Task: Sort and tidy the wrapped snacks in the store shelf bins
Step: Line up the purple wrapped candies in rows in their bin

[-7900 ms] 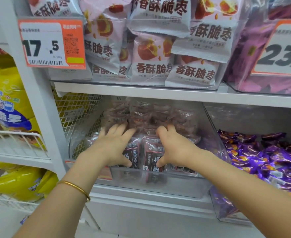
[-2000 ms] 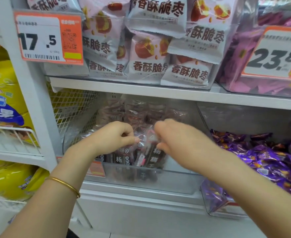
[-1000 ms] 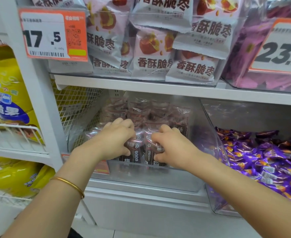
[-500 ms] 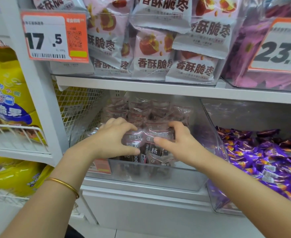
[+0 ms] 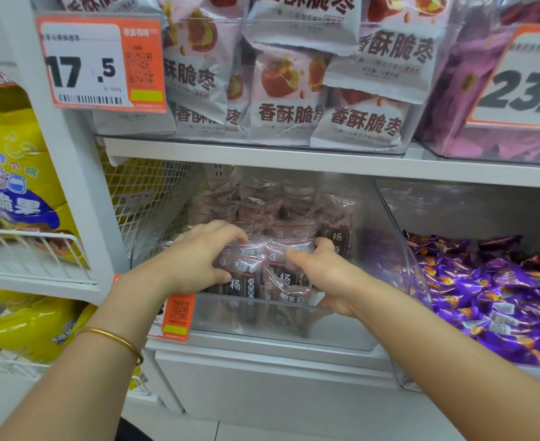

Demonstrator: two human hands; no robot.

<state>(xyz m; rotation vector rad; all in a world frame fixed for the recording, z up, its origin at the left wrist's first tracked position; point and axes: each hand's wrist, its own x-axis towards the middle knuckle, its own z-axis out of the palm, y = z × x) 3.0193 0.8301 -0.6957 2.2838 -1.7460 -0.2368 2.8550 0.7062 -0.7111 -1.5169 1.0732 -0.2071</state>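
A clear plastic bin (image 5: 294, 326) on the middle shelf holds several small dark-brown wrapped snacks (image 5: 275, 205) with clear ends. My left hand (image 5: 198, 259) curls over the left side of a front bunch of these packets (image 5: 246, 265), thumb under, fingers over the top. My right hand (image 5: 329, 275) grips the right side of the same bunch, fingers hooked behind and thumb in front. The bunch stands upright at the bin's front wall.
A bin of purple wrapped candies (image 5: 491, 291) sits to the right. Above is a bin of pale jujube snack bags (image 5: 291, 100) with an orange price tag (image 5: 100, 62). Yellow bags (image 5: 10, 173) fill wire racks at left. An orange tag (image 5: 176, 316) hangs on the bin front.
Both hands have stayed on the front bunch of brown packets, squeezing it together and shifting slightly; the right thumb has come forward over the packets.
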